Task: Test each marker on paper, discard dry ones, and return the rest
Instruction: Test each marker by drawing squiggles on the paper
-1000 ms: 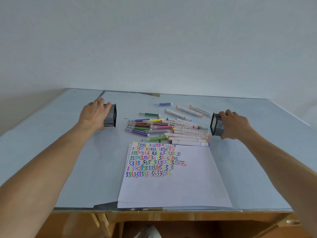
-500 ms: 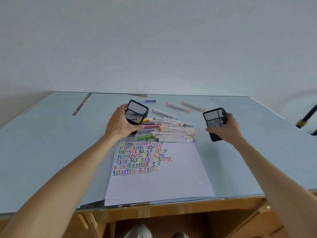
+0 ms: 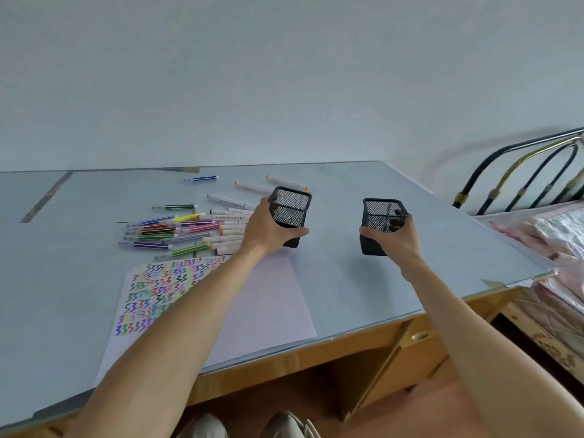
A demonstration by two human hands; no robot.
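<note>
1. Head view. Left hand (image 3: 268, 230) grips a black mesh cup (image 3: 290, 210), thumb across its near wall, fingers wrapped behind. Cup tilted, open mouth up and toward the far edge of the tabletop (image 3: 363, 279). Whether its base touches the surface: cannot tell.
2. Right hand (image 3: 396, 237) grips a second black mesh cup (image 3: 380, 216), thumb on the near wall, fingertips curled over the right rim. It stands nearer the right edge, well apart from the first cup. Lifted or resting: cannot tell.
3. Both cups look empty through the mesh.
4. Markers (image 3: 177, 229) lie in a loose heap on the tabletop, left of the left hand, toward the middle. Thin striped ones to the left of the heap, thick white-barrelled ones to the right, partly hidden behind the left hand and its cup.
5. Strays toward the far edge: a blue striped marker (image 3: 202, 178), two white markers with orange ends (image 3: 252, 187), a green striped marker (image 3: 178, 207) just behind the heap.
6. White paper (image 3: 271, 298) lies between the heap and the near edge, its left half covered with rows of coloured squiggles (image 3: 151, 292). Left forearm crosses over it.
7. Beyond the right edge: a metal bed frame (image 3: 518, 172) and pink bedding (image 3: 556, 235).
</note>
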